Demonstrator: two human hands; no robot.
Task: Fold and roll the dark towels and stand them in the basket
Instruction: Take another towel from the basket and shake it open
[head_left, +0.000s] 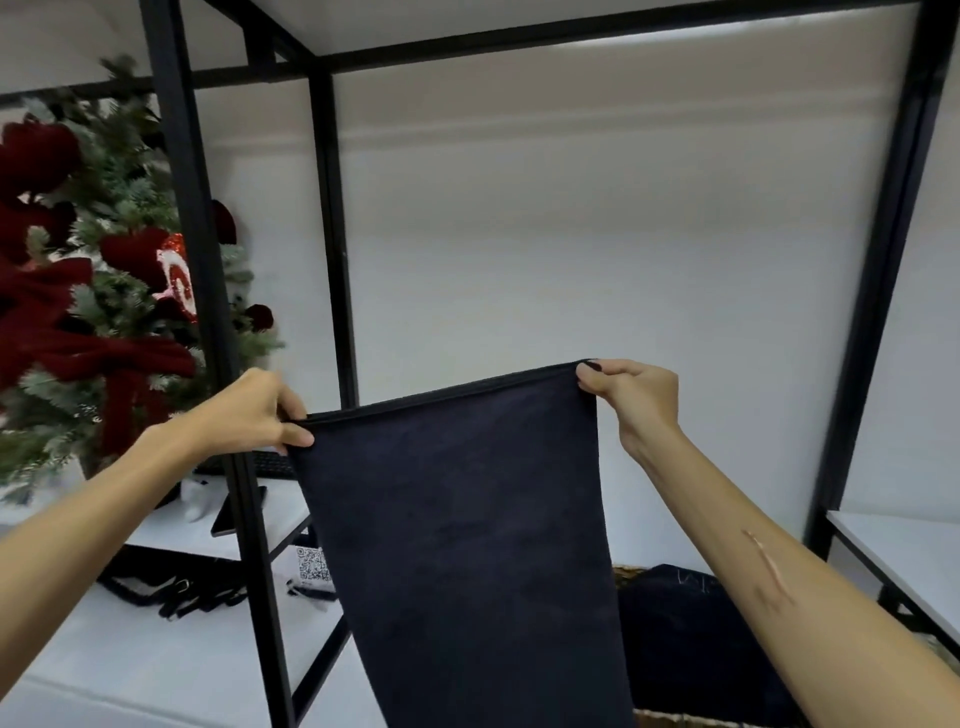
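A dark navy towel (467, 545) hangs in the air in front of me, stretched flat by its top edge. My left hand (254, 410) pinches the top left corner and my right hand (634, 395) pinches the top right corner, a little higher. The cloth runs down past the bottom of the frame. Behind it at the lower right lies more dark towel fabric (691, 639) inside a woven basket (626, 574), of which only parts of the rim show.
A black metal frame post (228, 415) stands just left of the towel, another (878, 322) at the right. A decorated Christmas tree (93, 291) fills the left. A white table (130, 660) carries black straps, a keyboard and a tablet. Another table edge (904, 551) lies right.
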